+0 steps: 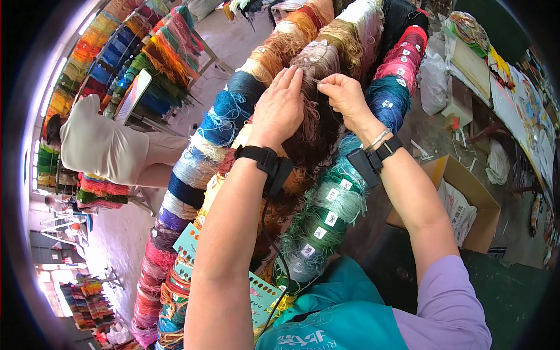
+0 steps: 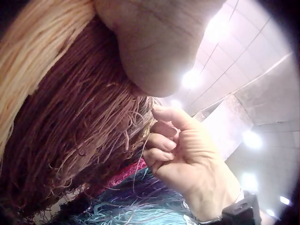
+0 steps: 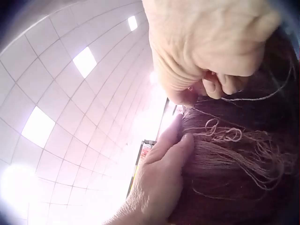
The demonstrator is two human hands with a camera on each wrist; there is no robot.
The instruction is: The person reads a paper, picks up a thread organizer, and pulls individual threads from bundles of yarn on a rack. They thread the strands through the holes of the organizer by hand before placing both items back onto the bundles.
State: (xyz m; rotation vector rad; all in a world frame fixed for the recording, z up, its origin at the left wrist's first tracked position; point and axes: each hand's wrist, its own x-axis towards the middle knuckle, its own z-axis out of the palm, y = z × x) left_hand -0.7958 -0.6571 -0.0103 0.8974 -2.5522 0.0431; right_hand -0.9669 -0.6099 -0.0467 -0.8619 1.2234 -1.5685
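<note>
My left hand point(image 1: 279, 114) lies with straight fingers on a hanging bundle of brownish-mauve thread point(image 1: 315, 61). Just to its right, my right hand point(image 1: 349, 102) pinches a thin strand of thread point(image 3: 258, 98) between thumb and curled fingers. The strand trails out below the curled fingers in the right wrist view. Loose, curly ends point(image 3: 225, 133) stick out of the bundle beside the left hand point(image 3: 161, 176). In the left wrist view the right hand point(image 2: 187, 159) shows its fingers folded in, close to the left palm point(image 2: 154, 47).
Long rows of coloured thread skeins surround the hands, with a blue-green row point(image 1: 332, 198) on the right carrying small white labels. A teal punched card point(image 1: 262, 297) lies low between rows. A cardboard box point(image 1: 481, 204) stands right; another person point(image 1: 108, 140) bends at left.
</note>
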